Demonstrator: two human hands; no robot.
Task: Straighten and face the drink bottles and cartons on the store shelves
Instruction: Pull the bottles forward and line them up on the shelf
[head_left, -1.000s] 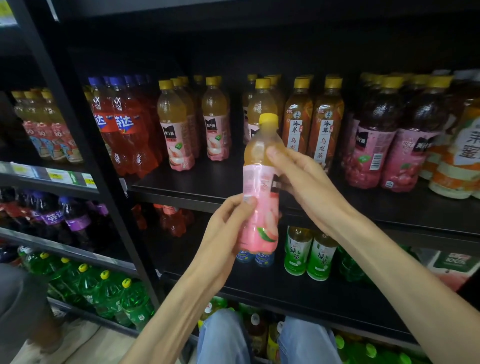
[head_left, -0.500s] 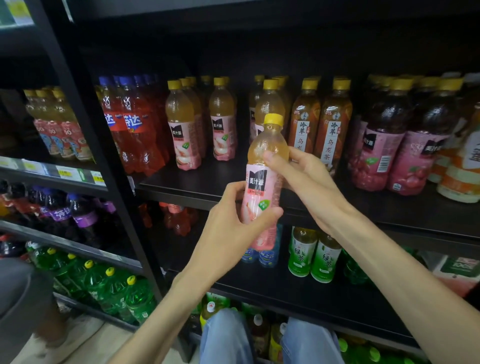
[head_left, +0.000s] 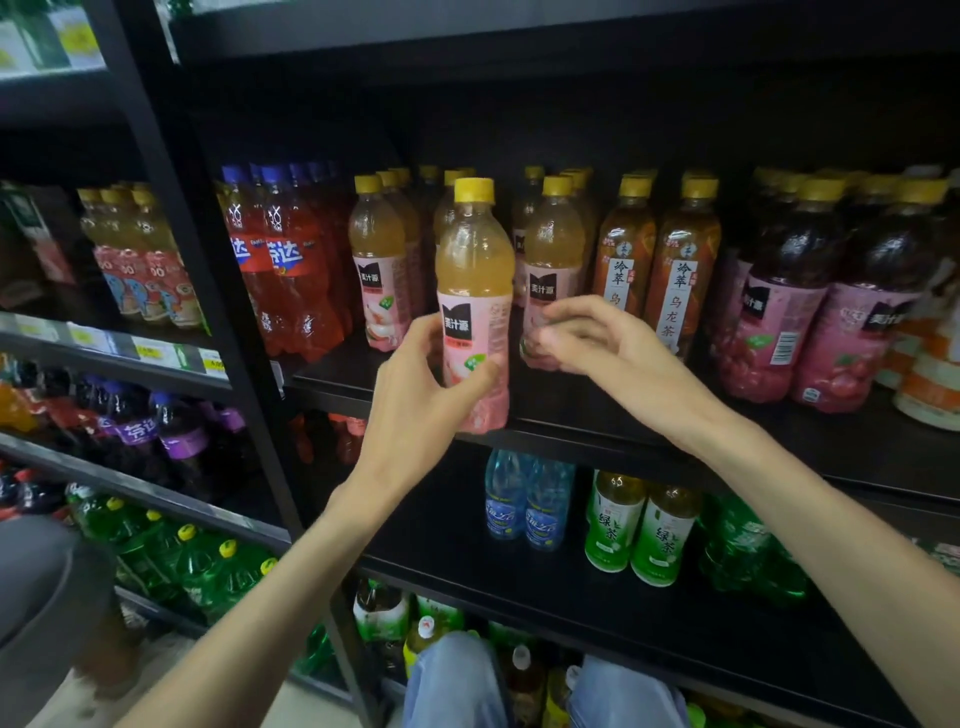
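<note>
My left hand (head_left: 431, 384) grips a peach juice bottle (head_left: 475, 270) with a yellow cap and pink label, low on the label. The bottle is upright, its label faces me, and its base is level with the front edge of the black middle shelf (head_left: 623, 410). My right hand (head_left: 597, 343) is off that bottle, just to its right, with loosely curled fingers holding nothing. It hangs in front of the lower part of another peach juice bottle (head_left: 553, 249) standing on the shelf. A third peach bottle (head_left: 376, 260) stands to the left.
On the same shelf are red soda bottles (head_left: 280, 270) at the left, oolong tea bottles (head_left: 680, 270) and dark juice bottles with pink labels (head_left: 769, 312) at the right. Water bottles (head_left: 524, 504) and green tea bottles (head_left: 644, 530) stand on the shelf below. A black upright post (head_left: 208, 260) divides the bays.
The peach bottle has gone up and forward to the shelf edge in my left hand. My right hand let go of it and moved to the right.
</note>
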